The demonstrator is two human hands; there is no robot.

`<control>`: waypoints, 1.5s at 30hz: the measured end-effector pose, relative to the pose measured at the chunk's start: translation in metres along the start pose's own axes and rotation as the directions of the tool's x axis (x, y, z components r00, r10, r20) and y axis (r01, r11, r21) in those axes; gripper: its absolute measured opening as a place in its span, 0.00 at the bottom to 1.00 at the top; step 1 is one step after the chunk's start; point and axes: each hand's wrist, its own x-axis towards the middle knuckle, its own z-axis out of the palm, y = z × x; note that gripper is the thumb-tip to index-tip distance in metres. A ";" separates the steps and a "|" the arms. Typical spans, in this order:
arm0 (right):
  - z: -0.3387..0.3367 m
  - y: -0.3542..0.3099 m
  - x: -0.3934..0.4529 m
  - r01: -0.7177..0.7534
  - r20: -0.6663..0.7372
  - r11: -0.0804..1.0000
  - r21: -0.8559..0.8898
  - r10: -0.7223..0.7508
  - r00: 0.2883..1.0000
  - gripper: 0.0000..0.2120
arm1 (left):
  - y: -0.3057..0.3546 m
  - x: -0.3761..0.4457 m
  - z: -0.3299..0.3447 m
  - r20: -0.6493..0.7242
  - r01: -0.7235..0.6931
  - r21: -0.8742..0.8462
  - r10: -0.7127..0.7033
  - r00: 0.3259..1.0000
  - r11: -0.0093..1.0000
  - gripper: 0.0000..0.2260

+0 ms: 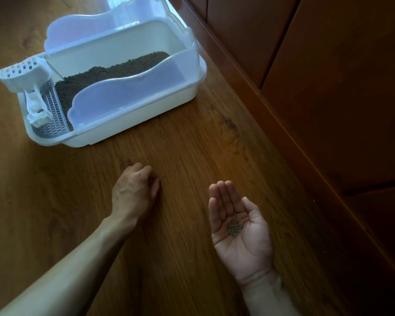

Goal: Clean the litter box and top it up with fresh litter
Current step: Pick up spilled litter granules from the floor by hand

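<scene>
Brown wooden floor (pixel 180 142) is under your hands, and the white litter box (pixel 114 87) sits on it well ahead, with dark litter (pixel 105 76) inside. Your right hand (pixel 237 226) is spread flat, palm up, like a little bowl for stray litter pellets (pixel 235 226). Your left hand (pixel 135 190) is curled with fingertips pressed together on the floor, likely pinching up another pellet.

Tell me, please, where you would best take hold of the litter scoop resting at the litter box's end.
Probably by the handle, from above: it slopes down over the grille, exposed on top, while the slotted scoop head lies beyond the litter box rim.
</scene>
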 end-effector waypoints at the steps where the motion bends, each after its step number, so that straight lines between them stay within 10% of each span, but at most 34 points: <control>1: 0.000 0.000 0.000 0.000 0.001 1.000 0.000 0.000 1.000 0.25 | 0.001 0.001 0.000 0.007 0.001 0.010 -0.001 1.000 1.000 0.03; 45: -0.013 0.002 0.022 -0.021 -0.058 0.999 -0.035 0.019 0.998 0.25 | 0.012 0.044 0.016 0.027 -0.212 0.193 0.210 0.977 0.958 0.10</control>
